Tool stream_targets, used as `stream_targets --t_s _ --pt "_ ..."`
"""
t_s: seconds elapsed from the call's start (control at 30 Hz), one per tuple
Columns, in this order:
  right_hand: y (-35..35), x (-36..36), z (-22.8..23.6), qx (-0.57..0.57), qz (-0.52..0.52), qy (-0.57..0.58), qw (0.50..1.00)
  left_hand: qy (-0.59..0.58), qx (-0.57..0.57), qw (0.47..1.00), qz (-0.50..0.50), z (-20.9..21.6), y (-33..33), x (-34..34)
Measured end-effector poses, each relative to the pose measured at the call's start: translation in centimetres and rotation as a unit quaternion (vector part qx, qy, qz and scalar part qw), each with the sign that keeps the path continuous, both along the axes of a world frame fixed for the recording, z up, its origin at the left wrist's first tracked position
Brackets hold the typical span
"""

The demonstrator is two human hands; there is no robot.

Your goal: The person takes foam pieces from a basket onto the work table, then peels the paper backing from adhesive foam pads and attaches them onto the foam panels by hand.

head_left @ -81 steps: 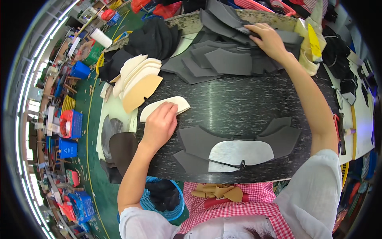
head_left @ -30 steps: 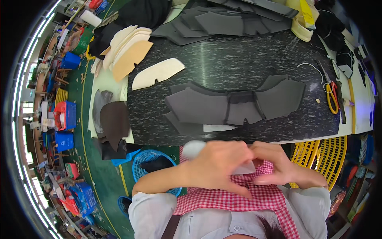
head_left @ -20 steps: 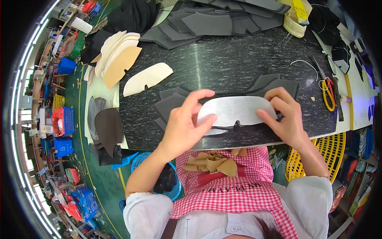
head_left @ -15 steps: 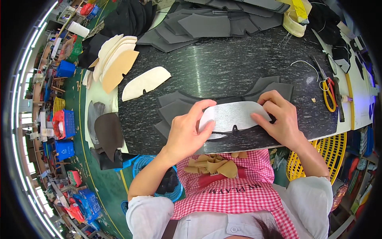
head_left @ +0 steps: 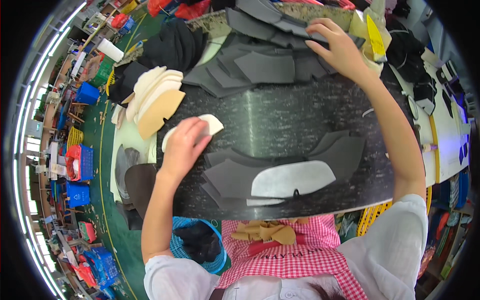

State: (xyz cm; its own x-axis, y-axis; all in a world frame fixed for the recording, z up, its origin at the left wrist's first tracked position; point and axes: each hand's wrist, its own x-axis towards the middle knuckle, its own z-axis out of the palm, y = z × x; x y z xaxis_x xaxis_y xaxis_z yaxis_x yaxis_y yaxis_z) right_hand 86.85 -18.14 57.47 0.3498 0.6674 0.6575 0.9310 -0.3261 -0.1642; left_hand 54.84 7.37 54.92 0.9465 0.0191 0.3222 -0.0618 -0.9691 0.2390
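My left hand point(head_left: 182, 146) rests on a cream, curved-edged cut piece point(head_left: 212, 123), its fingers bent together over it; the fingertips' grip is partly hidden. Far off at the right, my right hand point(head_left: 337, 49) reaches over a pile of dark grey, foam-like sheet pieces point(head_left: 267, 67). Its thumb and fingers are apart at the end of the upper pieces point(head_left: 277, 25). Nearer to me, a whitish piece point(head_left: 295, 178) with a small notch in its lower edge lies across fanned dark grey pieces point(head_left: 232, 172). No hand touches it.
Cream and tan pieces point(head_left: 160, 112) are stacked at the table's left, near black pieces point(head_left: 175, 47). A brown piece point(head_left: 141, 182) lies at the left edge. Below the table are a blue basket point(head_left: 215, 260) and a yellow basket point(head_left: 369, 220). Yellow tape point(head_left: 376, 40) sits far right.
Both hands have let go of the whitish piece, which now lies on the grey pieces. My left hand moved left onto the cream piece; my right went far forward to the grey pile. The view has shifted.
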Motion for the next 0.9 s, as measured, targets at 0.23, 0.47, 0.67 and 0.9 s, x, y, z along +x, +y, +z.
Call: stream_targets --t_s 0.23,0.47,0.67,0.9 --pt "3.7 3.3 -2.4 -0.039 -0.033 0.058 0.997 -0.095 0.009 0.995 0.008 -1.9 -0.6 -0.3" --pt "-3.9 -15.2 2.4 -0.038 0.161 -0.121 0.979 -0.298 0.082 0.95 0.05 4.1 -0.8 -4.1" --pt "-7.8 -23.7 0.1 -0.149 0.171 0.163 0.96 -0.302 0.269 0.912 -0.072 5.3 -7.5 -6.0" --pt "-4.7 -27.3 0.8 0.073 0.308 0.511 0.799 -0.183 -0.002 0.966 -0.181 5.9 -10.6 -7.5"
